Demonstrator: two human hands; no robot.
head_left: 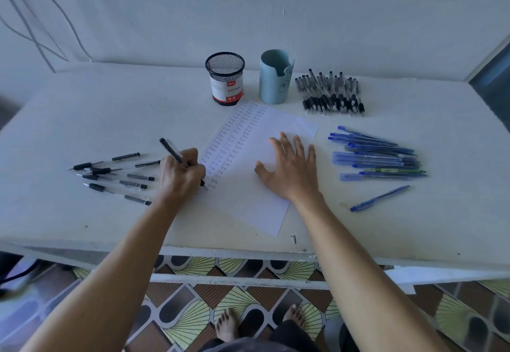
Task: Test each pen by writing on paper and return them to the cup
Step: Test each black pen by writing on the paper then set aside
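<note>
L hand grips black pen, tip at left edge of paper | R hand flat, fingers spread, pins it | mesh cup at back, well apart | risk: stroke may run off onto table; paper skids if R lifts

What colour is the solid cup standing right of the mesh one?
Pale blue; the solid cup shows best in the head view.
</note>
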